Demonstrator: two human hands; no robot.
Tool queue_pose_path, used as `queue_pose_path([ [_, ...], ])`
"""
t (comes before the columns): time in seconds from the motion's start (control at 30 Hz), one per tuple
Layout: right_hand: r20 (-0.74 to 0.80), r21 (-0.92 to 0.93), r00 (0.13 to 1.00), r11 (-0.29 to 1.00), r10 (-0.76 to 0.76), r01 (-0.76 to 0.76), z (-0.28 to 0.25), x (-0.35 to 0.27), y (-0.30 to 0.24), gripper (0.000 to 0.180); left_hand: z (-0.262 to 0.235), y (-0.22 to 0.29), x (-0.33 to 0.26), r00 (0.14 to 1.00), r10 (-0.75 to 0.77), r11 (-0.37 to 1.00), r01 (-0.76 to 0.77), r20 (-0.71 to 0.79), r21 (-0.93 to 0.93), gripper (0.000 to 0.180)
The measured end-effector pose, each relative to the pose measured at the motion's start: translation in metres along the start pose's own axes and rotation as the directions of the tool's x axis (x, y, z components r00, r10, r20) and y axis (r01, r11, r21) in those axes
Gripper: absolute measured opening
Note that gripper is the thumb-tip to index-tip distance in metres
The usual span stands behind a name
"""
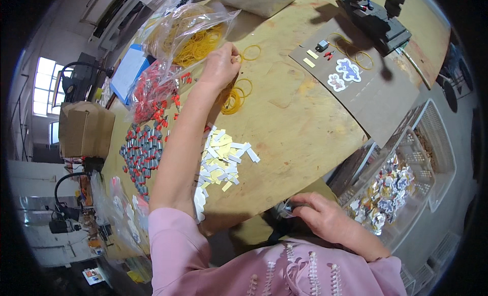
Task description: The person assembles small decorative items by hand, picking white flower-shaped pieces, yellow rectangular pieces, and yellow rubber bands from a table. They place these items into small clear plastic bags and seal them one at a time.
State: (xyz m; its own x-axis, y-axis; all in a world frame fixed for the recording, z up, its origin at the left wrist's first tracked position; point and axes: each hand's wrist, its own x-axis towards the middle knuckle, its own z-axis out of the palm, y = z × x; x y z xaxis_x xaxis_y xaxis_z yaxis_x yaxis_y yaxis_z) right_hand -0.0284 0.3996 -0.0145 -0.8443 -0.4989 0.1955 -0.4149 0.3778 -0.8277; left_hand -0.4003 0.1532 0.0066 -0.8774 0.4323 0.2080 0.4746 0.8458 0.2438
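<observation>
My left hand (219, 67) reaches far across the table, its fingers pinched together beside a loose yellow rubber band (251, 53). Whatever is between the fingertips is hidden. More yellow rubber bands (233, 101) lie just below that wrist, and a clear bag (195, 39) full of them stands against the hand's left. Close to my body, at the table's front edge, my right hand (317, 214) is closed on a clear plastic bag (285, 209); its contents do not show. Under my left forearm spreads a pile of white and pale yellow strips (223, 158).
Grey cylindrical parts (140, 156) and red-tipped pieces (160, 115) are heaped at left. A cardboard sheet (373, 100) carries animal cutouts (348, 70) and small parts beneath a black stand (376, 24). Plastic baskets (429, 179) with cutouts stand at right, below the table.
</observation>
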Motion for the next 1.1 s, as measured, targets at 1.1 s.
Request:
queue_pose_path([
  [1.1,-0.13,-0.12,0.991,0.992,0.018,-0.033,0.0,-0.016,0.008,0.015,-0.023,0.021,0.022,0.954,0.054,0.932,0.058,0.294,-0.359,0.037],
])
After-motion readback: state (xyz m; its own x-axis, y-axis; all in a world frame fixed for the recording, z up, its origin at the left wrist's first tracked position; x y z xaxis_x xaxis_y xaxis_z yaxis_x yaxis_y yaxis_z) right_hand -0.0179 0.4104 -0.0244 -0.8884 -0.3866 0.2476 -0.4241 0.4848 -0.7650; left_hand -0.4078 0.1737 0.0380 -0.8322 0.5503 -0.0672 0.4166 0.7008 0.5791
